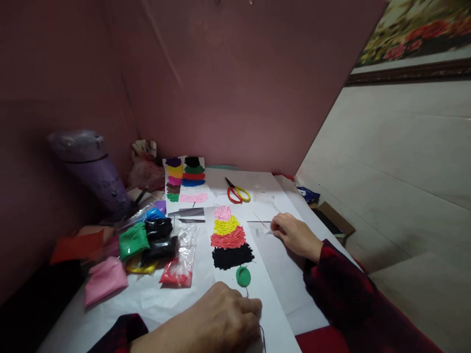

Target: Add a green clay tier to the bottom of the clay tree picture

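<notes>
A white paper strip (270, 294) lies in front of me, bearing textured clay bands in pink, yellow, coral and black (233, 256). Below the black band sits a flat green clay disc (243, 276), with a thin dark line running down from it. My left hand (217, 321) rests on the strip just under this disc, fingers curled; what they hold, if anything, is hidden. To the right of the strip, my right hand (294, 234) has its fingertips pinched together low over the paper. A thin needle-like stick (261, 220) lies right at those fingertips; whether they grip it is unclear.
Bagged clay in several colours, including green (133, 241) and pink (106, 280), is piled at left. Scissors (237, 192) with red and yellow handles lie farther back. Colour sample cards (194, 180) stand near a purple tumbler (97, 176). A cardboard box (335, 218) is at right.
</notes>
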A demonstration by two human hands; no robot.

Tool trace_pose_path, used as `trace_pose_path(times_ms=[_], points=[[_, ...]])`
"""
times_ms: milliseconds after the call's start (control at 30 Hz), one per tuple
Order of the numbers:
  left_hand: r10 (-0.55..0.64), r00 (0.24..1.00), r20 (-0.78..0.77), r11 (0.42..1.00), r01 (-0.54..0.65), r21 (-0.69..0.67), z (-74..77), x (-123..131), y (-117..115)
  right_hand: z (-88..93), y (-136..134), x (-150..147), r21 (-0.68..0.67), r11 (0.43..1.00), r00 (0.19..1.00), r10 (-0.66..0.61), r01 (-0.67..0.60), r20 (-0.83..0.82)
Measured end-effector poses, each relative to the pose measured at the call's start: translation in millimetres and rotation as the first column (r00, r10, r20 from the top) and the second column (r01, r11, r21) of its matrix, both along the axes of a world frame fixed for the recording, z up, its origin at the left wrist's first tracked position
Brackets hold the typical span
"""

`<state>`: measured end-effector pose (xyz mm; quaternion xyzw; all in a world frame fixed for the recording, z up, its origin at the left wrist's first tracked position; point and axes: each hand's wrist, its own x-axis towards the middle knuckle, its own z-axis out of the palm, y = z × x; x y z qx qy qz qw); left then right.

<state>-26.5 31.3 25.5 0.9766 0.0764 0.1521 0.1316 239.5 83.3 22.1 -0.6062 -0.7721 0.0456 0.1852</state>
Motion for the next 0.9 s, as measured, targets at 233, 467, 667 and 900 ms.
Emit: trace_pose_path(times_ms=[233,467,667,900], points=[[0.115,0.947,0.3,0.993,-0.108,-0.041,-3.7,3,-1,28.7,-14,1,-0.051,0.995,0.996,0.083,-0.085,-0.036],[0.338,0.714,0.613,0.915,-0.403,-0.034,1.1,5,12,52.8,-51,-63,0.024,0.902,0.898,0.431,-0.431,-0.085],[0.329,0.79,0.518,0.932,-0.359,-0.043,-6.5,8,14,49.2,-59,-81,0.13,0.849,0.827,0.528,-0.512,-0.191],[0.484,0.713,0.507,0.873,-0.359,-0.329,-5.6,5,14,28.7,-48,-79,0.0,0.961,0.528,0.152,-0.277,-0.836]])
